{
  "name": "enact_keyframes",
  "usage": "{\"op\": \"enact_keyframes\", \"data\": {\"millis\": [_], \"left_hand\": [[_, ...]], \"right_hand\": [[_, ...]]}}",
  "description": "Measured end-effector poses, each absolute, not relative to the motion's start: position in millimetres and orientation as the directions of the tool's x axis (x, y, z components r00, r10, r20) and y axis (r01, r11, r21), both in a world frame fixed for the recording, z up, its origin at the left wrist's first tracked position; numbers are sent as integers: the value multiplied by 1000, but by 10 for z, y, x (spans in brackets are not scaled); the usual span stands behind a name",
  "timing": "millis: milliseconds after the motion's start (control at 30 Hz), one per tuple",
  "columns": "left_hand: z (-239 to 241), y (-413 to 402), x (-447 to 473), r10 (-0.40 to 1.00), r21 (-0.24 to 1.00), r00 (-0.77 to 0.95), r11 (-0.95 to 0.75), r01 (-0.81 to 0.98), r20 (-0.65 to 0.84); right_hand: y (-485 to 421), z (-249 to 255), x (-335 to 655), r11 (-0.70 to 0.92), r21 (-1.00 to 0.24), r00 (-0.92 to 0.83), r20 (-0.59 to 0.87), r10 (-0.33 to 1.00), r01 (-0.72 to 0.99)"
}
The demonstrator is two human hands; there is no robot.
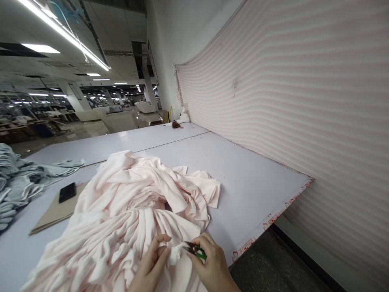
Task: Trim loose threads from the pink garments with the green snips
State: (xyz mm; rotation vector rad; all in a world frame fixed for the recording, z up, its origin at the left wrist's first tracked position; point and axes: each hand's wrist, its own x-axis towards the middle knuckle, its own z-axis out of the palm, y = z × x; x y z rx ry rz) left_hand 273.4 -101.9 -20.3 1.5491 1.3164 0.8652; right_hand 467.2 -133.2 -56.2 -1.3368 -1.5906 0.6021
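Left hand: that's the left hand (pixel 148 263) down at about 7 o'clock in the view, fingers curled and pinching a bunched fold of the pink cloth (pixel 127 202).

Right hand: the right hand (pixel 212 263) sits at about 5 o'clock, clenched around a small pair of snips (pixel 197 252) with green grips.

Snips: the dark blades point to about 9 o'clock, right up at the pinched fold, just beside the left hand's fingers. Can't tell if they're actually biting into the cloth.

Pink cloth: big soft heap of it, all rumpled, on the near part of the worktop (pixel 252 182), spilling off the bottom edge of the view.

Left of the heap: at about 9 o'clock from the cloth there's a black phone (pixel 67 192) lying on a brown cardboard sheet (pixel 51 215), which the cloth partly overlaps. Past that is a pile of grey clothes (pixel 15 182).

Far end of worktop: a small reddish-brown clump (pixel 176 125) around 12 o'clock, with a white bundle (pixel 183 117) just beside it.

Right side: a striped pale pink sheet (pixel 288 101) hangs along the wall, from 1 to 4 o'clock.

Background: rows of factory workstations (pixel 30 109) at about 10 o'clock, under long ceiling lights (pixel 60 28).
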Motion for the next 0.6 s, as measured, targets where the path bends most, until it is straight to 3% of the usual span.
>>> {"op": "enact_keyframes", "data": {"millis": [233,600], "left_hand": [[-37,-1013,2774,965,950,204,100,296,-166],[70,-1028,2804,971,968,171,131,215,-169]], "right_hand": [[-1391,-399,4640,402,-613,-107,459,882,680],[-1372,-434,4670,385,-667,-66,451,890,638]]}}
